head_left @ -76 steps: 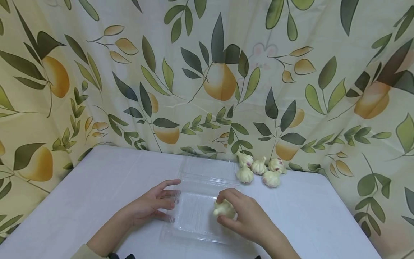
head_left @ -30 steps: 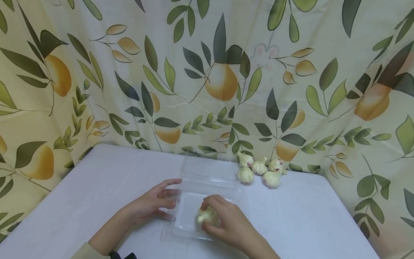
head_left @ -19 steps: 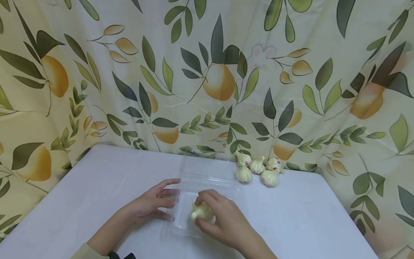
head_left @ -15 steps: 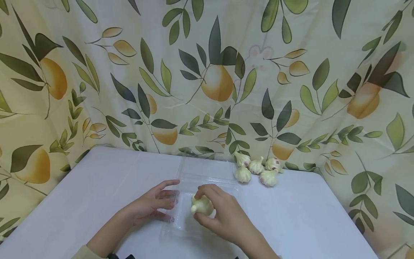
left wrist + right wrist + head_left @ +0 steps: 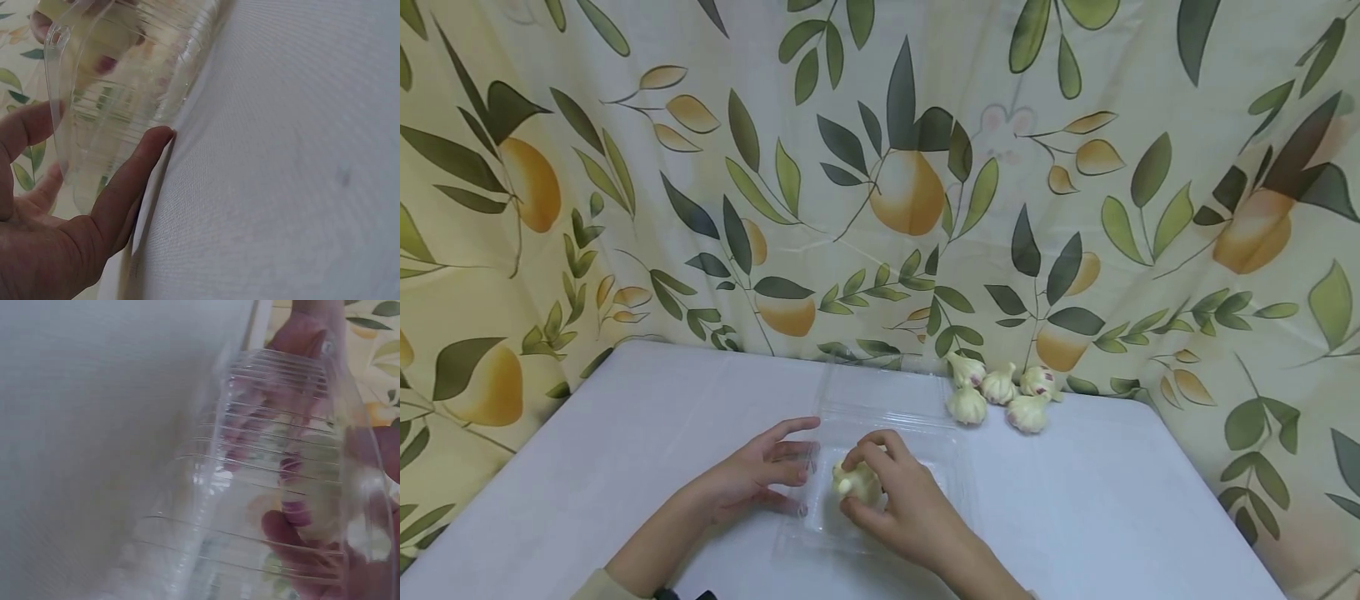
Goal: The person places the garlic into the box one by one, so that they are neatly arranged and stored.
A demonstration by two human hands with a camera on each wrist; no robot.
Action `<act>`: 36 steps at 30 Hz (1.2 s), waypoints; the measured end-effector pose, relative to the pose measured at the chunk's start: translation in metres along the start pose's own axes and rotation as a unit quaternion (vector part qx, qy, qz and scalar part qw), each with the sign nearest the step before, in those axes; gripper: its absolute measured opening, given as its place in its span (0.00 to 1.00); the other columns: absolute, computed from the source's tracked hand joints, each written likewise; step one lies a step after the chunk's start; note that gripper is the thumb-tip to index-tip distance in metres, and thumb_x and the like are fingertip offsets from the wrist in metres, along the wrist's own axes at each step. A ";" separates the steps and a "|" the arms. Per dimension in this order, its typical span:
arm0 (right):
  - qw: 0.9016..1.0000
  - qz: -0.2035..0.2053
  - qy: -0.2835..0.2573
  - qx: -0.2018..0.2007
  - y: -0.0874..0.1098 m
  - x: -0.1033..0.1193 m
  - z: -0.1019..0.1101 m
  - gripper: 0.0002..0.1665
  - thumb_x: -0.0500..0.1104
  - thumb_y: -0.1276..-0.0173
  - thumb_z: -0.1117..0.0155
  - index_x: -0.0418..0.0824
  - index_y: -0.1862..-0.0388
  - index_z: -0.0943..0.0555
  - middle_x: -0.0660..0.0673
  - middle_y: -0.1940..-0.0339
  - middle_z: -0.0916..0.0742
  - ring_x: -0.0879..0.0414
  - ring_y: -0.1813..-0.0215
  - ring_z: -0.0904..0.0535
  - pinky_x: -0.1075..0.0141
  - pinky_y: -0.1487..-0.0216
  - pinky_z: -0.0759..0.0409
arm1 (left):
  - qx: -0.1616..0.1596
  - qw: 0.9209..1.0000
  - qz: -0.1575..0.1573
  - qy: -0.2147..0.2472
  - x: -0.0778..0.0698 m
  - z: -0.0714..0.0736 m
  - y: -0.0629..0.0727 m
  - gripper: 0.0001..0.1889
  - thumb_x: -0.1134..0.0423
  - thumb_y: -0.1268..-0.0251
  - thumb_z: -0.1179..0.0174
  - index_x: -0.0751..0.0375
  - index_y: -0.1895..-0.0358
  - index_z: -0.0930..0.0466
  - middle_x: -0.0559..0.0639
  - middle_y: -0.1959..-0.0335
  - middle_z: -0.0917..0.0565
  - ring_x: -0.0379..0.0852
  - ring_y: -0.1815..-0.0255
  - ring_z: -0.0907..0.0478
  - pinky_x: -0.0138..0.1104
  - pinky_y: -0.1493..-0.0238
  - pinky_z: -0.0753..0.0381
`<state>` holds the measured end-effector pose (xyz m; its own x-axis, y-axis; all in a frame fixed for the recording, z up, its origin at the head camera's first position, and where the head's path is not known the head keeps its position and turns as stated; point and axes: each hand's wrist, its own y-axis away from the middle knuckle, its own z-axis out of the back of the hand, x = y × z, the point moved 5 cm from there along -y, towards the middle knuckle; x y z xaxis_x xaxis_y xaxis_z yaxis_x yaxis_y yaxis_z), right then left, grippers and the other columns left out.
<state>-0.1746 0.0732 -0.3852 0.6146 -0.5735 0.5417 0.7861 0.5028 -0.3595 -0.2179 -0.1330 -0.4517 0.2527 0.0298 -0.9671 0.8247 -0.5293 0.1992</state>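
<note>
1. Changed: the garlic bulb (image 5: 857, 485) has shifted left across the base of the clear plastic container (image 5: 934, 468); a couple of seconds ago it was at the base's right part. Now near the left wall.
2. Right hand (image 5: 906, 502): thumb and fingers pinch the bulb. Can't tell from here if it bears fully on the container floor; side views through the plastic put it within the walls.
3. Left hand (image 5: 752, 477): same spot as before, fingers spread, touching the container's left edge. Hands apart, near each other.
4. Unchanged: five loose bulbs (image 5: 1000, 387) bunched at the back of the counter (image 5: 1097, 492); lid (image 5: 883, 388) laid open behind the base.
5. My read: positioning this bulb, not finished, since the fingers haven't let go.
</note>
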 end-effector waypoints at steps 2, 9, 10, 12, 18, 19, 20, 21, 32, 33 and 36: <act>1.000 -0.003 -0.005 0.006 0.001 -0.003 -0.003 0.20 0.46 0.40 0.26 0.57 0.53 0.24 0.60 0.48 0.27 0.62 0.54 0.23 0.65 0.55 0.21 | 0.000 1.000 0.001 0.000 0.000 0.000 -0.001 0.40 0.68 0.34 0.37 0.50 0.21 0.46 0.68 0.24 0.44 0.56 0.38 0.30 0.50 0.53 0.15; 0.999 -0.004 -0.026 0.033 0.002 -0.008 -0.012 0.17 0.48 0.36 0.29 0.59 0.52 0.25 0.61 0.49 0.23 0.62 0.53 0.22 0.64 0.55 0.19 | -0.006 1.000 0.003 -0.001 0.001 -0.001 -0.001 0.41 0.67 0.35 0.36 0.49 0.22 0.45 0.67 0.24 0.43 0.57 0.37 0.30 0.50 0.53 0.15; 0.999 -0.003 -0.028 0.035 0.001 -0.008 -0.012 0.17 0.48 0.36 0.29 0.59 0.52 0.25 0.61 0.49 0.22 0.62 0.54 0.22 0.64 0.56 0.19 | -0.005 1.000 0.002 0.000 0.000 -0.001 -0.001 0.41 0.67 0.35 0.36 0.49 0.22 0.45 0.68 0.24 0.43 0.58 0.37 0.30 0.50 0.53 0.16; 0.999 -0.001 -0.031 0.038 0.001 -0.008 -0.014 0.17 0.48 0.36 0.29 0.59 0.52 0.25 0.60 0.48 0.21 0.62 0.54 0.21 0.64 0.56 0.18 | -0.003 1.000 0.002 0.001 0.000 -0.001 -0.001 0.41 0.67 0.35 0.36 0.50 0.22 0.46 0.68 0.24 0.44 0.58 0.36 0.31 0.50 0.53 0.16; 0.997 -0.003 -0.047 0.059 0.000 -0.009 -0.018 0.16 0.48 0.35 0.29 0.56 0.51 0.24 0.58 0.47 0.18 0.62 0.48 0.20 0.67 0.58 0.17 | -0.006 1.000 0.002 -0.001 0.000 -0.002 -0.001 0.41 0.68 0.35 0.37 0.50 0.22 0.46 0.69 0.24 0.43 0.58 0.37 0.30 0.51 0.52 0.16; 0.997 -0.004 -0.054 0.063 0.000 -0.009 -0.018 0.16 0.47 0.35 0.29 0.55 0.51 0.23 0.58 0.47 0.17 0.62 0.48 0.21 0.68 0.58 0.17 | -0.006 1.000 0.002 -0.001 0.000 -0.002 -0.001 0.41 0.68 0.35 0.37 0.50 0.22 0.46 0.69 0.24 0.43 0.59 0.37 0.30 0.51 0.52 0.16; 0.996 -0.006 -0.061 0.067 0.000 -0.009 -0.019 0.16 0.47 0.35 0.29 0.55 0.51 0.23 0.58 0.47 0.17 0.62 0.47 0.21 0.68 0.58 0.17 | -0.006 1.000 0.002 -0.001 0.000 -0.002 -0.001 0.41 0.68 0.35 0.37 0.51 0.22 0.46 0.69 0.24 0.43 0.59 0.37 0.30 0.51 0.52 0.16; 0.995 -0.008 -0.070 0.071 0.000 -0.009 -0.020 0.16 0.47 0.35 0.29 0.55 0.51 0.23 0.58 0.47 0.17 0.63 0.47 0.21 0.69 0.58 0.17 | -0.006 1.000 0.002 -0.002 0.000 -0.002 -0.001 0.41 0.68 0.35 0.37 0.51 0.22 0.46 0.69 0.24 0.43 0.59 0.36 0.31 0.51 0.52 0.16; 0.983 -0.032 -0.135 0.123 0.000 -0.009 -0.025 0.14 0.47 0.32 0.31 0.53 0.49 0.21 0.56 0.52 0.17 0.64 0.52 0.22 0.73 0.60 0.18 | -0.005 1.000 0.000 0.003 0.001 0.000 -0.001 0.40 0.67 0.34 0.37 0.50 0.22 0.46 0.69 0.24 0.44 0.61 0.33 0.33 0.52 0.52 0.16; 0.982 -0.030 -0.135 0.127 0.000 -0.008 -0.025 0.13 0.47 0.32 0.32 0.53 0.49 0.21 0.56 0.51 0.17 0.63 0.52 0.21 0.72 0.60 0.18 | -0.004 1.000 0.001 0.003 0.001 0.000 -0.001 0.40 0.67 0.34 0.37 0.50 0.22 0.46 0.68 0.24 0.44 0.61 0.33 0.33 0.52 0.52 0.16; 0.982 -0.021 -0.131 0.136 -0.001 -0.008 -0.027 0.13 0.48 0.30 0.34 0.53 0.48 0.21 0.56 0.49 0.17 0.60 0.48 0.21 0.71 0.57 0.18 | -0.004 1.000 0.001 -0.001 0.001 0.000 -0.001 0.40 0.67 0.34 0.37 0.49 0.21 0.46 0.68 0.24 0.44 0.60 0.34 0.33 0.51 0.53 0.16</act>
<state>-0.1785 0.0594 -0.4096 0.5158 -0.4286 0.7418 0.7412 0.6575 -0.1354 -0.2185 -0.1329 -0.4524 0.2534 0.0276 -0.9670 0.8284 -0.5224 0.2022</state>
